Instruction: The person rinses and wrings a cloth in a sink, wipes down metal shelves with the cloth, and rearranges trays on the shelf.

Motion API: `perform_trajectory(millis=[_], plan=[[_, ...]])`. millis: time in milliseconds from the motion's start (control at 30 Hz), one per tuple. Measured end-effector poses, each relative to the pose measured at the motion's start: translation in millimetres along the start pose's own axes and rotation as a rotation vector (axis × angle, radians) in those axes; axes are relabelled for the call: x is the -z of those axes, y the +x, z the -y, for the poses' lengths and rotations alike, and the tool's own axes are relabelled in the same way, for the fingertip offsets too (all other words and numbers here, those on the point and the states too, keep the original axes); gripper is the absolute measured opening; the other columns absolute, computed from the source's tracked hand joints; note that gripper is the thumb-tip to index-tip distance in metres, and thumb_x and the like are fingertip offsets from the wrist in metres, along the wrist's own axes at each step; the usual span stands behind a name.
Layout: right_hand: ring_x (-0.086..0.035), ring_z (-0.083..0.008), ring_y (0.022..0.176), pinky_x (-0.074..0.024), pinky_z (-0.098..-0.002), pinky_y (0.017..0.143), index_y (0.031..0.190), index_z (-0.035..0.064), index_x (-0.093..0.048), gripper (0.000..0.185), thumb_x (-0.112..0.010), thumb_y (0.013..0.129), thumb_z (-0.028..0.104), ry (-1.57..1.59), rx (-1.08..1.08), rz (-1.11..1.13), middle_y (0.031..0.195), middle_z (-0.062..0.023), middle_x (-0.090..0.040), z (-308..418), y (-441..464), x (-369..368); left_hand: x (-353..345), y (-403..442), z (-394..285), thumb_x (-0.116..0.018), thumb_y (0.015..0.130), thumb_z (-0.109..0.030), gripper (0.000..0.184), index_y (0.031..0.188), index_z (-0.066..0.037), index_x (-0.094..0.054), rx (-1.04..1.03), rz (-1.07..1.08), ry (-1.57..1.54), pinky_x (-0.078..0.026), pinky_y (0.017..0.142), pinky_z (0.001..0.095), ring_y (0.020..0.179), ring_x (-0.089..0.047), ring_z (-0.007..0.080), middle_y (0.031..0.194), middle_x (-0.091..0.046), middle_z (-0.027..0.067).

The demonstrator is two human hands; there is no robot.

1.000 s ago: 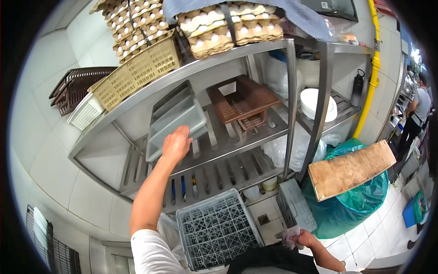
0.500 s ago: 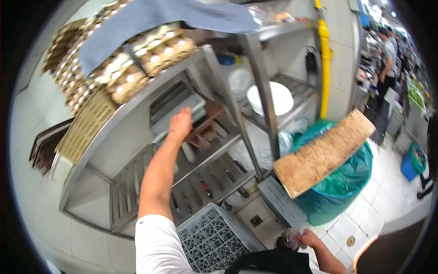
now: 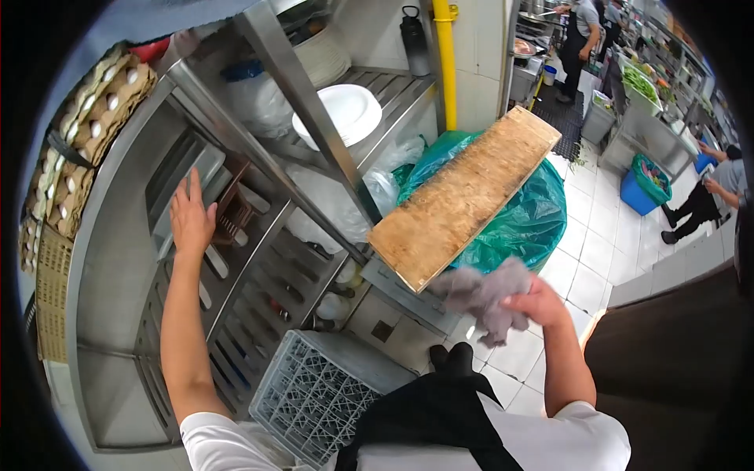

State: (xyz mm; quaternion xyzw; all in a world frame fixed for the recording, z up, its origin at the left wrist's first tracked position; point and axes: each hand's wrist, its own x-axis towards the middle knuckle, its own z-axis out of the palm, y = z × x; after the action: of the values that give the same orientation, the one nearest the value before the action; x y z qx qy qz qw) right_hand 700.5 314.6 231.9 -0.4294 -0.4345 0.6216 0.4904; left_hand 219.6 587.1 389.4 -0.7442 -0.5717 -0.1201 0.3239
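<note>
My left hand [image 3: 192, 216] is stretched out with fingers spread over the edge of a grey plastic container [image 3: 206, 161] on the metal shelf. It may be touching the container; I cannot tell. Just right of that hand stands a brown plastic rack [image 3: 236, 206]. In my right hand [image 3: 542, 302] a crumpled greyish cloth [image 3: 495, 298] is bunched and hangs down. The cloth is close to the lower end of a worn wooden board [image 3: 471, 192], which lies across a bin lined with a green bag [image 3: 518, 228].
A grey dishwasher crate [image 3: 271, 377] stands on the floor by the slatted metal shelf. White plates [image 3: 345, 112] sit on the shelf, with egg trays [image 3: 102, 118] at upper left. A yellow pipe [image 3: 445, 71] runs up the wall. Other people [image 3: 581, 47] work farther back.
The view has swung right. My right hand has risen with the cloth toward the board. My left hand stays by the grey container, its fingers now spread.
</note>
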Motion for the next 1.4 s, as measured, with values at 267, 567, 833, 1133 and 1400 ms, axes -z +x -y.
perform_trajectory(millis=[267,567,833,1133,1400], plan=[[-0.057,-0.0198,0.093,-0.0434,-0.0314,0.085,0.113,-0.0058,-0.051,0.039,-0.059,0.080,0.013,-0.192,0.373,-0.349,0.100,-0.0104,-0.061,64.9,63.6,-1.7,25.5,-125.3,-32.4,-0.068,0.073,-0.012,0.070,0.135,-0.008,-0.036,-0.008,0.075,-0.258,-0.032,0.099,0.0438,0.118,-0.038,0.0380,0.133,-0.036,0.0192],[-0.060,-0.0209,0.081,-0.0463,-0.0364,0.073,0.096,0.0025,-0.064,0.028,-0.052,0.084,0.025,-0.963,0.229,-0.396,0.088,-0.0146,-0.065,-18.8,265.7,106.0,39.5,-229.2,-47.0,-0.066,0.074,-0.009,0.067,0.134,-0.007,-0.036,0.258,0.354,-0.442,-0.035,0.099,0.0416,0.121,-0.038,0.0384,0.135,-0.034,0.0196],[-0.058,-0.0267,0.095,-0.0440,-0.0370,0.086,0.110,0.0036,-0.059,0.042,-0.057,0.084,0.037,-0.744,-0.041,0.901,0.104,-0.0156,-0.063,-83.7,135.2,-153.6,42.0,-244.0,-52.4,-0.064,0.075,-0.005,0.063,0.132,-0.007,-0.037,0.420,0.344,-0.575,-0.036,0.100,0.0391,0.121,-0.039,0.0344,0.134,-0.036,0.0171],[-0.060,-0.0194,0.089,-0.0483,-0.0325,0.080,0.112,-0.0013,-0.053,0.048,-0.066,0.066,0.004,0.123,-0.028,0.273,0.099,-0.0075,-0.061,-18.9,122.2,-37.6,66.1,-245.0,-36.4,-0.066,0.077,-0.015,0.063,0.132,-0.006,-0.037,0.448,0.295,-0.556,-0.037,0.099,0.0405,0.121,-0.039,0.0354,0.134,-0.036,0.0171],[-0.056,-0.0296,0.100,-0.0438,-0.0381,0.085,0.118,-0.0044,-0.050,0.042,-0.056,0.084,0.020,-1.312,0.265,-0.190,0.110,-0.0192,-0.057,-10.9,163.6,37.8,109.1,-263.5,18.6,-0.065,0.078,-0.017,0.057,0.128,-0.004,-0.041,0.419,0.126,-0.338,-0.039,0.097,0.0390,0.118,-0.042,0.0346,0.131,-0.040,0.0172]])
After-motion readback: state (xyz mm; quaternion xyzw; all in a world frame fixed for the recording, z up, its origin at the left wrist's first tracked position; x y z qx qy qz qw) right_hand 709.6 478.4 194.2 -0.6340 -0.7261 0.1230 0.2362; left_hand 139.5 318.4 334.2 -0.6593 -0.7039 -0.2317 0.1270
